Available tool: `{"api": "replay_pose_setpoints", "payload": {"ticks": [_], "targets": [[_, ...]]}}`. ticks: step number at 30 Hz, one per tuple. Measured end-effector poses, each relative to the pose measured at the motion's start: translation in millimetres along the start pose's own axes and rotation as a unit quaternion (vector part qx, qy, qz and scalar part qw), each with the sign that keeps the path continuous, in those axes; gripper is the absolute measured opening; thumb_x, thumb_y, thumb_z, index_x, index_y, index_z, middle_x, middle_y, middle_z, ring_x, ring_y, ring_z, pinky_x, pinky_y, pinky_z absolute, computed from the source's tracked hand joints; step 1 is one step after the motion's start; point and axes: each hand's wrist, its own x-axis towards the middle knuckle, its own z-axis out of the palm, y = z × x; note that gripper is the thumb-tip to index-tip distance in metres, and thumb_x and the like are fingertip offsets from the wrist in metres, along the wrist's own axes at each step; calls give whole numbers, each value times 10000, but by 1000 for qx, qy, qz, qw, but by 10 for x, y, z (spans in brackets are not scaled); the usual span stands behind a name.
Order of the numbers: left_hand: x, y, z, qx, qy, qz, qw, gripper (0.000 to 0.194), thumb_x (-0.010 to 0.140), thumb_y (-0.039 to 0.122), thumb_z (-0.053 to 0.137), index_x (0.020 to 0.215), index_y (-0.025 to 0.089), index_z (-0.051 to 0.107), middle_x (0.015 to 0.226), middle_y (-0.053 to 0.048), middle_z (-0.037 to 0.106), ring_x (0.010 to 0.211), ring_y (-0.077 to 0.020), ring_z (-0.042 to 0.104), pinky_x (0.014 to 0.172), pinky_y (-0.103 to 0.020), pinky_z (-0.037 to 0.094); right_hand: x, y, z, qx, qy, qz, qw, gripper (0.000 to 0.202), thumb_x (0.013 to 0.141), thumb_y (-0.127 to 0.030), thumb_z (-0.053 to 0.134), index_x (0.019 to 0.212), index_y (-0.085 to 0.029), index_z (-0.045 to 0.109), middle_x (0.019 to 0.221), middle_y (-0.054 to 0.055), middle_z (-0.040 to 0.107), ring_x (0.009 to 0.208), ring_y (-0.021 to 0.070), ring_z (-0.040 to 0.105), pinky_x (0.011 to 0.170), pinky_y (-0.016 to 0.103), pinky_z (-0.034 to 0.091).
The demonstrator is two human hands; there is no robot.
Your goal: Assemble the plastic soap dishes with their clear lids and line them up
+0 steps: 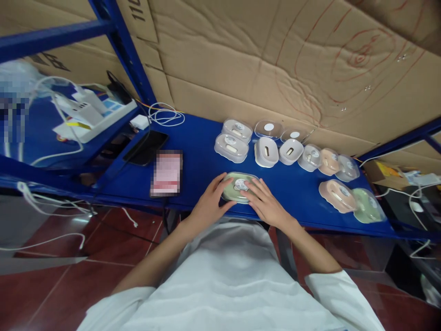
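Note:
A small green plastic box [234, 189] with a clear lid and a round label lies near the front edge of the blue shelf, directly before me. My left hand [212, 200] grips its left end, thumb at the near side and fingers at the far side. From the right, my right hand [267, 202] lays its fingers over the lid and the right end, covering part of the label. Beyond it stand two grey boxes without lids [266, 152] [291, 151], each with a slot in its floor. Two loose clear lids [268, 128] [294, 134] lean behind them.
Lidded grey boxes [231, 148] stand at the back. More lidded boxes, grey, pink [337, 196] and green [368, 206], are on the right. Left of me lie a blurred pink item [166, 172], a black phone [146, 147] and a white cable [167, 115]. Cardboard [223, 59] walls the back.

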Motion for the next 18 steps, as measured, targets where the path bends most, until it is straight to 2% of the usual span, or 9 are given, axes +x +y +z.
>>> {"api": "replay_pose_setpoints", "payload": {"ticks": [3,5,8,10,13,15,16,18], "targets": [[-4,62,23,43,68,11,997,614,1043,307,617,1609,282,382,1751,-168,248,1630,-347,303,1279,-573,383,224,0,29,-21,-11,12,1000,568,1108,-222,488,1668,-289,416,1698,109,445,1643,301,279,1328,633,283],[-9,101,32,69,108,23,991,585,1033,278,609,1586,274,417,1763,-170,203,1638,-370,269,1274,-598,373,455,56,31,-17,-20,7,1000,590,1115,-235,474,1692,-291,364,1720,109,408,1649,296,263,1327,620,285],[-12,123,26,115,128,27,985,498,1010,271,631,1497,257,529,1723,-182,288,1603,-392,328,1249,-617,376,800,291,-12,27,-14,-15,999,642,1131,-333,447,1735,-286,233,1755,110,338,1652,266,263,1321,555,322],[-9,118,18,149,116,24,982,412,1013,273,627,1424,252,599,1679,-189,383,1576,-396,377,1237,-637,365,926,529,-70,30,33,23,999,649,1134,-410,426,1735,-260,233,1749,122,348,1636,262,302,1311,523,340],[0,109,24,186,90,15,978,385,1037,294,595,1420,254,612,1687,-200,414,1586,-409,377,1243,-717,280,863,858,-153,-58,103,194,974,635,1112,-462,463,1663,-152,405,1641,216,491,1562,361,415,1276,613,321],[5,110,42,198,82,8,977,433,1048,311,579,1477,252,579,1741,-206,335,1617,-429,318,1246,-772,202,680,966,-186,-101,84,279,951,574,1094,-448,513,1552,-105,551,1489,252,630,1440,399,547,1207,639,372],[5,113,52,200,82,7,976,465,1048,314,579,1509,252,557,1761,-205,292,1630,-438,285,1248,-784,175,565,975,-201,-106,69,293,948,517,1092,-429,522,1490,-111,613,1420,241,682,1376,391,603,1172,622,407],[2,119,65,201,91,9,975,545,1039,310,595,1573,256,501,1782,-199,236,1646,-445,235,1258,-777,162,325,906,-240,-95,60,272,956,416,1099,-395,516,1398,-164,690,1355,187,735,1298,347,664,1127,564,454]]}}
